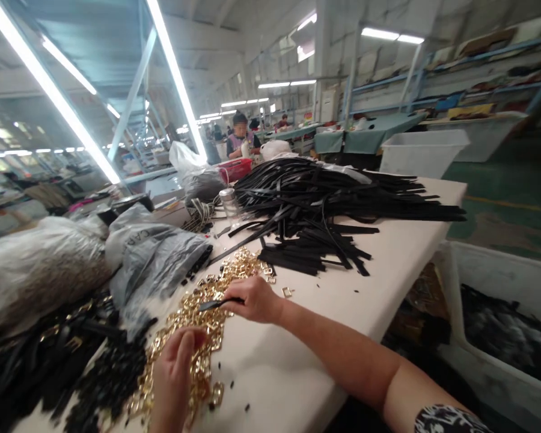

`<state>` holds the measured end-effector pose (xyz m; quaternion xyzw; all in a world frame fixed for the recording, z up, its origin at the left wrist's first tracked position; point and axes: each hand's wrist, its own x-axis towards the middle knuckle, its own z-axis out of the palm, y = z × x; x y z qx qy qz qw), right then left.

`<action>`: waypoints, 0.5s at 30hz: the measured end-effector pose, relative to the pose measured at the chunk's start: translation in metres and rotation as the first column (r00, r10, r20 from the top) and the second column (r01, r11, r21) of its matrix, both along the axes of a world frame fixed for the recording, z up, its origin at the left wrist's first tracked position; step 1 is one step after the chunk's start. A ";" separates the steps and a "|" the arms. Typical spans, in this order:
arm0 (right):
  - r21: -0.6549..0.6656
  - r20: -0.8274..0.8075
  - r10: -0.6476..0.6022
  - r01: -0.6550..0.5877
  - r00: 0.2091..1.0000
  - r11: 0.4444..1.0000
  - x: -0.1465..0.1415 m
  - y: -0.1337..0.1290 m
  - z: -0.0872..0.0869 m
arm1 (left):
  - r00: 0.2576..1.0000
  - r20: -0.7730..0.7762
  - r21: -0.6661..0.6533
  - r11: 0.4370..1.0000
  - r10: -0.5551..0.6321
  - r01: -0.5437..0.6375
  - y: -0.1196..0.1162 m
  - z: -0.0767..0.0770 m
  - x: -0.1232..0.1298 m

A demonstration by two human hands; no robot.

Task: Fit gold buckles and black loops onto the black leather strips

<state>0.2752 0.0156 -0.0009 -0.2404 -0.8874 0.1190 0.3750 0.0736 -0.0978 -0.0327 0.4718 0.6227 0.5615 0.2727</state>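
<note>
My right hand (255, 299) is closed around a short black strap (210, 305), whose flat end points left past the fingers. Below and to the left, my left hand (175, 370) has its thumb and fingers pressed together in a pinch, slightly blurred. Whatever sits between those fingertips, if anything, cannot be made out. Both hands are over a long heap of gold metal buckles (184, 313) spread on the pale table (270, 373). A single buckle (288, 292) lies apart, just right of my right hand.
Long black straps (297, 186) are piled at the back of the table. A clear jar (228, 204) stands beside them. Plastic bags (151, 252) and small black pieces (112, 373) crowd the left. White bins (500, 313) stand at right. A person (243, 141) sits farther back.
</note>
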 end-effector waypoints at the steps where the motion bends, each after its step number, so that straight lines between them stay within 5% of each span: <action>1: 0.001 0.003 0.040 -0.040 0.999 0.999 -0.001 -0.002 -0.001 | 0.995 0.104 -0.051 0.999 -0.003 0.008 0.001 0.003 0.005; 7: -0.030 0.021 0.098 -0.098 0.995 0.995 -0.012 -0.017 -0.007 | 0.889 0.458 -0.129 0.990 0.012 0.053 0.012 0.013 0.013; 15: -0.042 -0.056 0.100 -0.103 0.993 0.994 -0.017 -0.023 -0.011 | 0.832 0.552 -0.102 0.985 -0.059 0.138 0.008 0.022 0.025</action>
